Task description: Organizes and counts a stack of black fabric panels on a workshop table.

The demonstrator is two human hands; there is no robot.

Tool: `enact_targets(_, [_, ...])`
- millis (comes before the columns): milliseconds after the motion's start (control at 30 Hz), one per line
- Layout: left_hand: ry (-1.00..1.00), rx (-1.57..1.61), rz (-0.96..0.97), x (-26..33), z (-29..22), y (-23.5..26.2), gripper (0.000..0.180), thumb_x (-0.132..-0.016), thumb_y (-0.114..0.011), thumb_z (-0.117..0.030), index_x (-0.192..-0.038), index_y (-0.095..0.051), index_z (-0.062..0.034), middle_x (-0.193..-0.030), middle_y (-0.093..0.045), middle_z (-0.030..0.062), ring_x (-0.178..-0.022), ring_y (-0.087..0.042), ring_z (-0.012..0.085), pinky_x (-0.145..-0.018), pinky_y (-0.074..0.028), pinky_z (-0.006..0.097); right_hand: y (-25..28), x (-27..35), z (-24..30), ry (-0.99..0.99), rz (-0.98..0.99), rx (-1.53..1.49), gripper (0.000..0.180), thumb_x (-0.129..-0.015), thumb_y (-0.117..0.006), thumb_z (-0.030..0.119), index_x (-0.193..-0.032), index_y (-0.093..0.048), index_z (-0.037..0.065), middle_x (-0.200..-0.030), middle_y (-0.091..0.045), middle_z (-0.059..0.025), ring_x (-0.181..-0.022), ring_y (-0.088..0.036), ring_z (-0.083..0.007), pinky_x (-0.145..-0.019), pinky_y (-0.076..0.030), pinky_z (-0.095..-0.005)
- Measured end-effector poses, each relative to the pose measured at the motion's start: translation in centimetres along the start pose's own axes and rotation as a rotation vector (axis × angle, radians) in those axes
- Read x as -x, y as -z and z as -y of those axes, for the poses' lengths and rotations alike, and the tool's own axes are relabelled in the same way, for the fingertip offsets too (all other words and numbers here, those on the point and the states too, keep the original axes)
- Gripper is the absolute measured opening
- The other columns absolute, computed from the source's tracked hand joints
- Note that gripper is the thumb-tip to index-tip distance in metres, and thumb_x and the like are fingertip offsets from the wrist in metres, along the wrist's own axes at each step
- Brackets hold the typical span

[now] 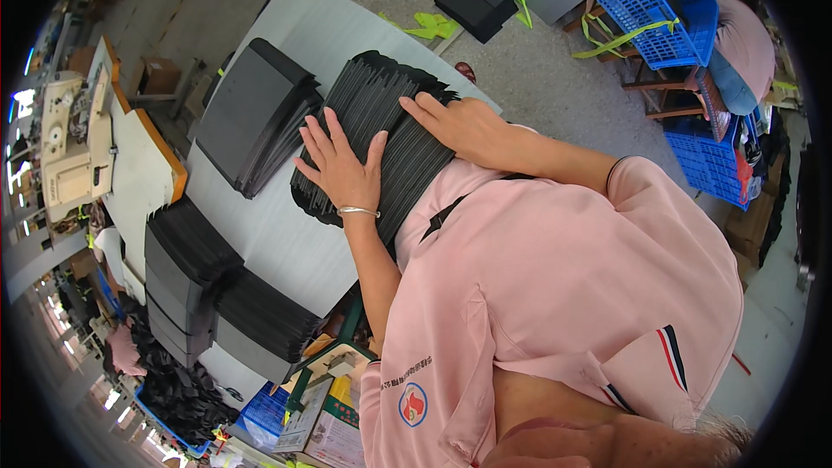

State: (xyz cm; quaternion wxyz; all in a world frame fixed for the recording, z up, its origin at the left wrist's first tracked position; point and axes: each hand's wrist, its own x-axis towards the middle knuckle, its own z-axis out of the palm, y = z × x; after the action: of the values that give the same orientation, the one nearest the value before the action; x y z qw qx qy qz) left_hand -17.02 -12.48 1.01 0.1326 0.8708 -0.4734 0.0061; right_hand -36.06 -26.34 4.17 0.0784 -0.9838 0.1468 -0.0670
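Observation:
A thick bundle of thin black sheets (347, 100) stands on edge on the pale grey table (295, 234), against my pink shirt. Whether the sheets are fabric or foam, I cannot tell. My left hand (347, 165), with a silver bangle at the wrist, lies palm down across the bundle's left side, fingers and thumb spread. On its right side rests my right hand (459, 128), fingers stretched over the sheet edges. Neither hand grips a sheet. A stack of wider black panels (247, 108) lies fanned just left of the bundle.
More black stacks (186, 251) sit at the table's near left. A sewing machine (74, 143) stands left. On the floor ahead lies a black bundle (475, 2) with a yellow-green strip. Blue crates (646, 22) and a person in pink (745, 52) are at right; cardboard boxes (325, 433) stand below.

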Motion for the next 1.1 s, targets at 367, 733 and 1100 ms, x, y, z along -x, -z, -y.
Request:
enact_targets(367, [0.018, -0.002, 0.007, -0.1, 0.5, -0.4, 0.089, -0.092, -0.057, -0.066, -0.161, -0.030, -0.0164, -0.166, -0.026, 0.0161, -0.155, -0.020, 0.0334, -0.120, -0.008, 0.063, -0.3, 0.3, 0.2, -0.013, 0.033, -0.013, 0.064, -0.079, -0.063, 0.004, -0.141, -0.049, 0.002, -0.125, -0.053, -0.0120, -0.070, -0.065, -0.0218, -0.066, -0.055, -0.0354])
enact_targets(733, [0.023, -0.011, 0.011, -0.2, 0.0, -0.1, 0.089, -0.092, -0.058, -0.066, -0.161, -0.030, -0.0174, -0.166, -0.027, 0.0152, -0.155, -0.021, 0.0331, -0.120, -0.009, 0.063, 0.0, 0.2, 0.0, 0.004, 0.045, 0.042, 0.051, -0.080, -0.062, 0.006, -0.131, -0.054, 0.004, -0.158, -0.037, -0.0215, -0.073, -0.066, -0.0213, -0.070, -0.055, -0.0351])
enact_targets(1100, [0.027, 0.025, 0.017, -0.2, 0.5, -0.3, 0.078, -0.099, -0.049, -0.061, -0.161, -0.030, -0.0174, -0.167, -0.025, 0.0148, -0.156, -0.018, 0.0318, -0.121, -0.005, 0.061, 4.2, 0.1, -1.1, -0.030, 0.217, -0.403, 0.084, -0.081, -0.076, 0.027, -0.151, -0.036, 0.003, -0.150, -0.043, -0.0180, -0.084, -0.068, -0.0295, -0.076, -0.056, -0.0395])
